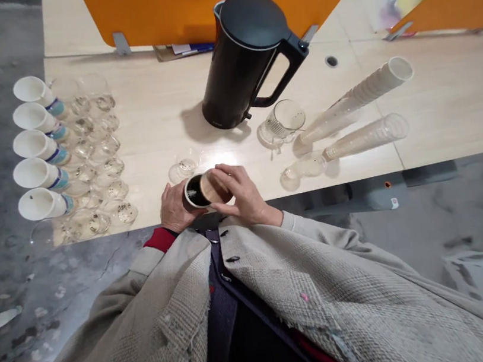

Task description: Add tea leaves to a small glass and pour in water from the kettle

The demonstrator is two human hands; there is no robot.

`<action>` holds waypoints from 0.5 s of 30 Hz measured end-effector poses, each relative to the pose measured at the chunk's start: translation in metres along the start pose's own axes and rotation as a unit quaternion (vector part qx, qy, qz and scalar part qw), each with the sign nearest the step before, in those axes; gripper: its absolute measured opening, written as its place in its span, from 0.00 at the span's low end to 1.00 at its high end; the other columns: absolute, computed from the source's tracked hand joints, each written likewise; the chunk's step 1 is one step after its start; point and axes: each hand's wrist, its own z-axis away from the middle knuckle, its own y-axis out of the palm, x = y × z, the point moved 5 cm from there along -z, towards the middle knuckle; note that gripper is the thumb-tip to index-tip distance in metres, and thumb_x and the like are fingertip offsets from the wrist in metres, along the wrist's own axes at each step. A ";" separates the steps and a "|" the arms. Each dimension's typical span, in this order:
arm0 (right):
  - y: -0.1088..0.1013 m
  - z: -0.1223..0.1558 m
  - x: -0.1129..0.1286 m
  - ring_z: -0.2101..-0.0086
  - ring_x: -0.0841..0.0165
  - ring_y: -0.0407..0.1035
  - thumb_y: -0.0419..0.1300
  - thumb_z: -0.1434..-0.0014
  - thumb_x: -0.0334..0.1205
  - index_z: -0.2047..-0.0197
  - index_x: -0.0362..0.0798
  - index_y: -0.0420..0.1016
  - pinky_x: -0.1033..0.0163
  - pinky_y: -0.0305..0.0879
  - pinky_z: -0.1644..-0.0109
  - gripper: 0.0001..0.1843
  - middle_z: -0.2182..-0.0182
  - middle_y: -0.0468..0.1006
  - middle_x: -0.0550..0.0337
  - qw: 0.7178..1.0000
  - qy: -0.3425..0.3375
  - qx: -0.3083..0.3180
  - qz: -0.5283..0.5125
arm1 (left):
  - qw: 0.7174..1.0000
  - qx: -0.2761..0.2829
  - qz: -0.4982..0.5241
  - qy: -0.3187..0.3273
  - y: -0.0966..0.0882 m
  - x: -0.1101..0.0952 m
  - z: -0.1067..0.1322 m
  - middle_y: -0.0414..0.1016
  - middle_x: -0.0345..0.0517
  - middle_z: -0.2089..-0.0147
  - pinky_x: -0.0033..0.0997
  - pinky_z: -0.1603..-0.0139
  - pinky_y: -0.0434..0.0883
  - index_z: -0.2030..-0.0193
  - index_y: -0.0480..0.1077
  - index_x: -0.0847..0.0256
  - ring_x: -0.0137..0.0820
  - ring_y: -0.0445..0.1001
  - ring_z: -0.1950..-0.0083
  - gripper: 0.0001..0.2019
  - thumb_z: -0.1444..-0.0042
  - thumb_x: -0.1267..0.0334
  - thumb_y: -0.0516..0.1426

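okay, mid-frame left hand (176, 207) clamps fingers round canister (195, 192), right hand (243, 191) pinches tan lid (213, 190). slack grip might drop either.

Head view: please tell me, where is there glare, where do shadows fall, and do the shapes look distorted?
In the head view, bright glare hits the tabletop just beyond the dark round container; in the same head view, a soft shadow lies left of the black electric kettle; the head view also looks wide-angle stretched, the printed paper cups leaning outward.
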 end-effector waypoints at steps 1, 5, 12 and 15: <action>0.004 -0.004 0.009 0.33 0.44 0.62 0.61 0.31 0.61 0.21 0.55 0.59 0.33 0.64 0.28 0.42 0.30 0.68 0.43 1.000 -0.015 0.020 -0.001 | 1.000 0.002 0.002 0.003 0.000 0.000 0.000 0.79 0.60 0.33 0.63 0.19 0.57 0.28 0.64 0.58 0.55 0.76 0.32 0.48 0.50 0.36 0.70; 0.025 -0.014 0.021 0.33 0.44 0.61 0.61 0.30 0.59 0.22 0.49 0.61 0.34 0.62 0.26 0.41 0.30 0.67 0.41 0.997 -0.034 0.069 0.027 | 1.000 0.003 -0.001 0.012 0.002 0.001 0.002 0.78 0.60 0.32 0.59 0.18 0.56 0.27 0.64 0.59 0.53 0.76 0.31 0.45 0.45 0.36 0.66; 0.040 -0.015 0.020 0.29 0.42 0.56 0.61 0.30 0.58 0.21 0.52 0.60 0.29 0.50 0.20 0.41 0.26 0.62 0.44 0.990 0.000 0.109 0.085 | 1.000 0.007 -0.001 0.013 0.003 0.000 0.004 0.77 0.61 0.31 0.59 0.18 0.54 0.26 0.64 0.61 0.52 0.75 0.30 0.42 0.42 0.39 0.63; 0.043 -0.016 0.021 0.26 0.42 0.54 0.62 0.30 0.56 0.21 0.49 0.60 0.30 0.50 0.20 0.42 0.23 0.60 0.40 0.988 0.003 0.126 0.090 | 1.000 0.015 -0.006 0.008 0.004 0.000 0.004 0.77 0.61 0.31 0.59 0.17 0.54 0.26 0.64 0.61 0.52 0.75 0.30 0.43 0.43 0.39 0.64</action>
